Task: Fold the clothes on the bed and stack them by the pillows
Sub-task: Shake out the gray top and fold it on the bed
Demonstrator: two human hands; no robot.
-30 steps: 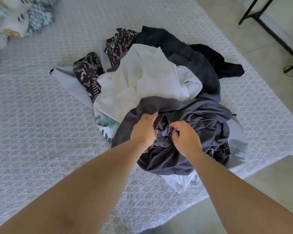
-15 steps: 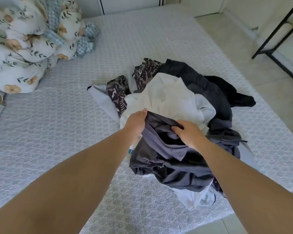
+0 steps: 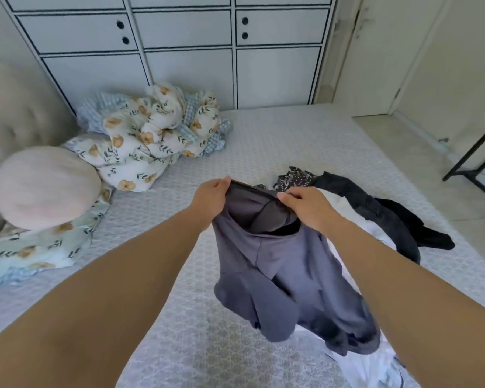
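A grey garment (image 3: 286, 275) hangs in the air above the bed (image 3: 207, 345), held by its top edge. My left hand (image 3: 210, 200) grips the left corner of that edge and my right hand (image 3: 308, 208) pinches the right corner. Behind and under it lies the rest of the clothes pile: a black garment (image 3: 384, 217), a dark patterned piece (image 3: 294, 176) and white cloth (image 3: 373, 365) partly hidden by my right arm. A pale pink pillow (image 3: 42, 189) lies at the left by the headboard.
A crumpled floral duvet (image 3: 151, 138) is heaped at the bed's far left corner. A white wardrobe (image 3: 191, 51) stands behind the bed. Tiled floor, a door and a black metal frame (image 3: 471, 161) are on the right.
Both hands have lifted the grey garment up off the pile and spread its top edge. The view has tilted up, bringing the pillow, duvet and wardrobe into sight.
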